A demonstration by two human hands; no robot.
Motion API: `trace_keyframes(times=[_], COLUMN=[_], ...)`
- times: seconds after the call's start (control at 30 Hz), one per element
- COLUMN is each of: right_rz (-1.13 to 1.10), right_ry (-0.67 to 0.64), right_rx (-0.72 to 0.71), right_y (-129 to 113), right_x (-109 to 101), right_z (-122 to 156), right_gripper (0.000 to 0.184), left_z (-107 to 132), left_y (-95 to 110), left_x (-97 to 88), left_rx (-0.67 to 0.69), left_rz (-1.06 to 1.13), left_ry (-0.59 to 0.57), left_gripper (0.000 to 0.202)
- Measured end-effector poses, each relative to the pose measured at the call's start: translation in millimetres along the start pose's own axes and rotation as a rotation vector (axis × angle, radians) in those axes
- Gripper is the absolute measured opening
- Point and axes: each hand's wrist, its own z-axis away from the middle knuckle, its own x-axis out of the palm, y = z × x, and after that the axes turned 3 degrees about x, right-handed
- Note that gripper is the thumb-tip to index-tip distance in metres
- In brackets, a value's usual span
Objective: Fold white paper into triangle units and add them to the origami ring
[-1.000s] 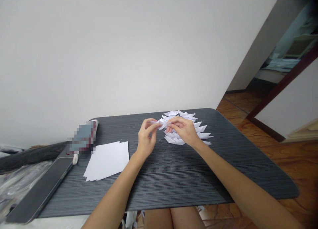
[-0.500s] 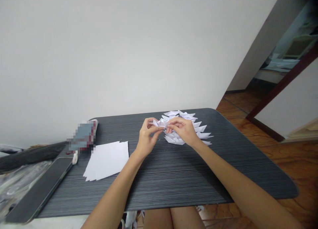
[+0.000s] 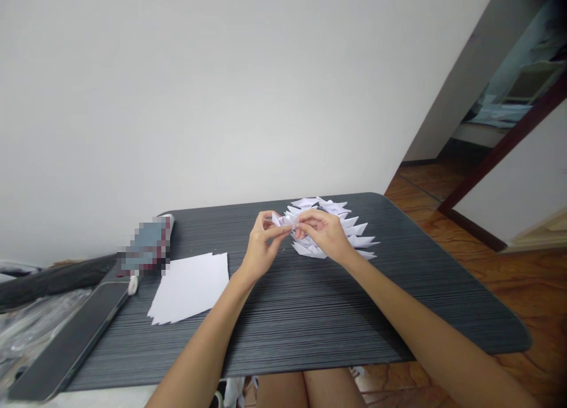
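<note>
Between my two hands, above the table, is a small folded white paper boat (image 3: 284,220). My left hand (image 3: 264,242) pinches its left side between thumb and fingers. The thumb and forefinger of my right hand (image 3: 325,232) grip its right end. Just behind and beneath my right hand, several finished-looking paper boats (image 3: 310,250) lie close together in rows, partly hidden by that hand. A fanned stack of white paper sheets (image 3: 190,287) rests on the table to the left of my left forearm.
The dark ribbed table (image 3: 310,319) stands against a white wall (image 3: 248,89). At its left end lie a pixel-blurred item (image 3: 144,248) and a long dark flat panel (image 3: 73,340). Plastic-wrapped things (image 3: 39,325) are beyond that. A doorway opens at the right.
Both hands keep hold of the paper boat in nearly the same place. My right fingers have shifted very slightly left along its end; the view has moved a little.
</note>
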Motion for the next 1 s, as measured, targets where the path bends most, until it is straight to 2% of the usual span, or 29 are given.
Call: trace_keyframes(times=[0.17, 0.27, 0.4, 0.47, 0.5, 0.6, 0.67, 1.0], right_rz=[0.006, -0.015, -0.027, -0.034, -0.037, -0.040, -0.045, -0.001], right_ry=[-0.004, 0.023, 0.056, 0.067, 0.068, 0.054, 0.041, 0.030], right_rx=[-0.048, -0.050, -0.005, 0.009, 0.014, 0.023, 0.020, -0.054], right_y=[0.5, -2.9, -8.9, -10.1, -10.3, -9.9, -9.9, -9.5], right_x=[0.3, -2.5, -7.7, -9.4, -10.0, -10.7, -10.3, -4.8], right_z=[0.4, -1.6, -5.2, -6.1, -6.4, -6.1, -5.5, -1.3], right_gripper=[0.011, 0.010, 0.012, 0.014, 0.015, 0.015, 0.015, 0.014], left_z=[-1.2, -3.9, -7.4, -8.1, -8.1, -7.4, -6.7, -3.2], left_y=[-0.3, 3.4, 8.3, 8.8, 8.6, 6.8, 5.5, 2.7], left_x=[-1.7, -5.1, -7.9, -8.0, -7.9, -7.3, -6.6, -2.0], left_rx=[-0.027, -0.062, -0.135, -0.177, -0.199, -0.228, -0.219, -0.219], left_rz=[0.004, 0.090, 0.383, 0.447, 0.443, 0.359, 0.306, 0.209], left_ry=[-0.027, -0.024, 0.105, 0.190, 0.220, 0.263, 0.269, 0.296], left_gripper=[0.016, 0.019, 0.041, 0.052, 0.050, 0.019, 0.008, 0.009])
